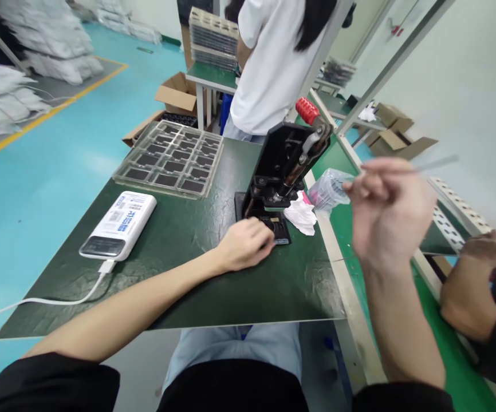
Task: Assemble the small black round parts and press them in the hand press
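Left hand (243, 245) loosely curled, fingertips resting against the base of a black lever press (278, 166) on the worktop (188, 303); right hand (388, 212) raised off to the right, pinching a thin grey strip (428, 166).

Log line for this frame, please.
left hand: at base of hand press | right hand: raised, pinching thin grey strip | nearby: clear compartment tray, power bank

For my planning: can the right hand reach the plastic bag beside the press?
Probably yes: the right hand is close to the clear plastic bag, and nothing visible stands between them.
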Demonstrator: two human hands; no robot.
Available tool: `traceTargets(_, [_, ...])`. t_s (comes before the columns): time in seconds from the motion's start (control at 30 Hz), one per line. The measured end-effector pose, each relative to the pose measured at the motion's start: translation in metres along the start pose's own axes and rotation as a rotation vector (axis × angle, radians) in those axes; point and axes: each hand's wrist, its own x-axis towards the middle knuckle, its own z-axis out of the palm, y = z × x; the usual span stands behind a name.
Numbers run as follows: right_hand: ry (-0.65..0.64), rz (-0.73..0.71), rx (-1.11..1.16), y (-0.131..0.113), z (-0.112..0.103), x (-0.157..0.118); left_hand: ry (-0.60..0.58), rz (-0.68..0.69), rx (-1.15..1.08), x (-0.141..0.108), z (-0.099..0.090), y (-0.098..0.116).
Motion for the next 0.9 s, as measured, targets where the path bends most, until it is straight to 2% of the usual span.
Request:
traceTargets(0.07, [0.042, -0.025, -0.065, 0.014, 0.017, 0.049, -0.160, 0.216, 0.029, -0.002, 0.003, 0.008])
traceTargets(0.1, [0.033, 0.011, -0.128, 0.018, 0.024, 0.071, -0.228, 0.266, 0.028, -0.003, 0.005, 0.011])
traceTargets(0.17, [-0.152, 0.203, -0.197, 0.019, 0.037, 0.108, -0.307, 0.260, -0.005, -0.005, 0.010, 0.015])
traceTargets(0.23, [-0.408, 0.349, -0.186, 0.014, 0.046, 0.131, -0.330, 0.210, -0.054, -0.005, 0.013, 0.015])
traceTargets(0.3, [-0.600, 0.373, -0.160, 0.008, 0.051, 0.141, -0.334, 0.167, -0.086, -0.005, 0.014, 0.014])
traceTargets(0.37, [-0.663, 0.345, -0.173, 0.003, 0.053, 0.141, -0.345, 0.152, -0.105, -0.004, 0.014, 0.013])
traceTargets(0.4, [-0.637, 0.334, -0.185, 0.000, 0.053, 0.137, -0.353, 0.149, -0.114, -0.004, 0.013, 0.012])
traceTargets(0.47, [-0.447, 0.211, -0.195, -0.008, 0.051, 0.124, -0.367, 0.145, -0.133, -0.003, 0.012, 0.011])
traceTargets(0.6, [0.018, -0.260, -0.239, -0.031, 0.048, 0.079, -0.370, 0.144, -0.155, -0.003, 0.012, 0.010])
traceTargets(0.63, [0.094, -0.312, -0.246, -0.037, 0.048, 0.066, -0.366, 0.146, -0.155, -0.004, 0.012, 0.010])
traceTargets(0.73, [0.306, -0.326, -0.219, -0.042, 0.049, 0.032, -0.359, 0.137, -0.141, -0.005, 0.013, 0.011])
traceTargets(0.8, [0.380, -0.346, -0.240, -0.035, 0.050, 0.012, -0.364, 0.128, -0.133, -0.006, 0.013, 0.011])
traceTargets(0.9, [0.293, -0.457, -0.297, -0.011, 0.048, -0.016, -0.354, 0.136, -0.141, -0.007, 0.014, 0.012])
